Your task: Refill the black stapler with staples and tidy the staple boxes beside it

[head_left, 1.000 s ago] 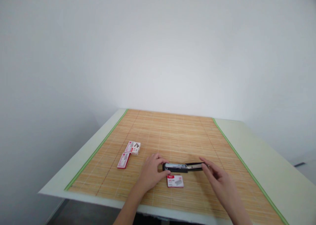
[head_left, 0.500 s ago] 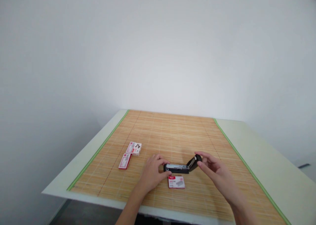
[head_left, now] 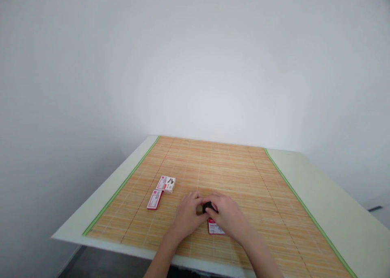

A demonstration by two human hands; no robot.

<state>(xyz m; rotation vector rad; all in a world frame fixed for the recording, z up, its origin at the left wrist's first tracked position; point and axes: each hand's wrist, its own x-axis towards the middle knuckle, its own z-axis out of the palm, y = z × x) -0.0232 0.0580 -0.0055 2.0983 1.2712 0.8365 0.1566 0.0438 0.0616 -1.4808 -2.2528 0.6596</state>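
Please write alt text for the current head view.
A person's left hand and right hand hold a black stapler, mostly hidden, on a bamboo mat. A red-and-white staple box lies nearer, partly hidden by the right hand; more boxes lie to the left.

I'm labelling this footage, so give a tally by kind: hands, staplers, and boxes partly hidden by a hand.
Hands: 2 (left hand, right hand)
Staplers: 1 (black stapler, mostly hidden)
Partly hidden boxes: 1 (red-and-white box)
Total: 4
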